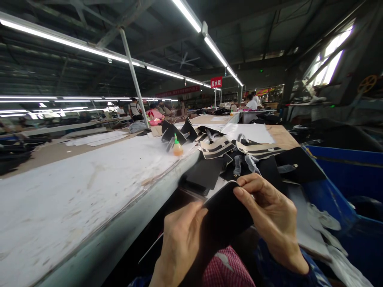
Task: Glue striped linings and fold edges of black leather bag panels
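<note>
A black panel (229, 213) is held up over the person's lap, just to the right of the long table's near edge, its far edge showing a thin pale line that runs between the 2 hands. The left hand (182, 227) has its thumb and forefinger closed in a pinch on the near end of that edge; the right hand (271, 213) pinches the rounded far corner between thumb and fingers, the other fingers curled behind. Good work here probably depends on even, light pressure from both pinches: enough tension to hold the edge straight between them, not so much that the panel creases or the corner stretches. Fingertips set right at the rim should feel any lifted or uneven spot better than a grip deeper in, and tilting the pale line toward the light would help the eye check it. Below is a red checked cloth (226, 267). Beyond the hands lies a heap with black pieces (206, 173) and striped strips (217, 148), some near clear plastic wrapping (252, 164). A green-tipped bottle (177, 149) stands on the white-topped table (77, 191), well apart from the panel; a blue bin (344, 159) sits at the right.
</note>
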{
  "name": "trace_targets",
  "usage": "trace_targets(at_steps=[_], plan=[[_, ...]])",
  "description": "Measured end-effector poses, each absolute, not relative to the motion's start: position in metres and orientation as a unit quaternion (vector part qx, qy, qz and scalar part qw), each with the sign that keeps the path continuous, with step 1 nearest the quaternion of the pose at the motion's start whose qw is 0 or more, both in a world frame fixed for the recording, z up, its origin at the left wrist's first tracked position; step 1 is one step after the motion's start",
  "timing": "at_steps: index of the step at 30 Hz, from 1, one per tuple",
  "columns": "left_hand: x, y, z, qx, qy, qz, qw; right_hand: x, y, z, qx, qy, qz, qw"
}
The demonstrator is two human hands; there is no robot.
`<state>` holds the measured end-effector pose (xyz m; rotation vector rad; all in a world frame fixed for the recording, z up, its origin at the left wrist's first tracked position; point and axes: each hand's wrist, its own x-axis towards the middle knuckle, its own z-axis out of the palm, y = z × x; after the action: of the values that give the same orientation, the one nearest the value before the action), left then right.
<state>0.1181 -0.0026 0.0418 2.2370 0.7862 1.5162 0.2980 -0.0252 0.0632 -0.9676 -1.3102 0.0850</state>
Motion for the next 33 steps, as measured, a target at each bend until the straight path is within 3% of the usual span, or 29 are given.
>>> trace_targets(at_steps=[9,13,17,25,28,31,33], plan=[[0.134,0.001,0.07,0.727,0.311,0.544,0.281,0.285,-0.029,0.07,-0.405,-0.629,-0.047,0.662],[0.14,0.001,0.074,0.738,0.3,0.546,0.262,0.281,-0.028,0.071,-0.385,-0.641,-0.033,0.663],[0.13,0.019,0.069,0.727,0.286,0.574,0.245,0.294,-0.036,0.077,-0.399,-0.63,0.087,0.66],[0.116,0.051,0.055,0.634,0.144,0.615,0.447,0.312,-0.002,0.07,-0.377,-0.73,0.246,0.513],[0.129,0.042,0.054,0.602,0.075,0.613,0.507,0.287,0.012,0.054,-0.326,-0.737,0.369,0.462],[0.123,0.031,0.058,0.601,0.063,0.584,0.542,0.274,0.012,0.039,-0.307,-0.676,0.482,0.465],[0.107,0.025,0.06,0.611,0.082,0.55,0.562,0.278,0.01,0.034,-0.335,-0.649,0.484,0.482]])
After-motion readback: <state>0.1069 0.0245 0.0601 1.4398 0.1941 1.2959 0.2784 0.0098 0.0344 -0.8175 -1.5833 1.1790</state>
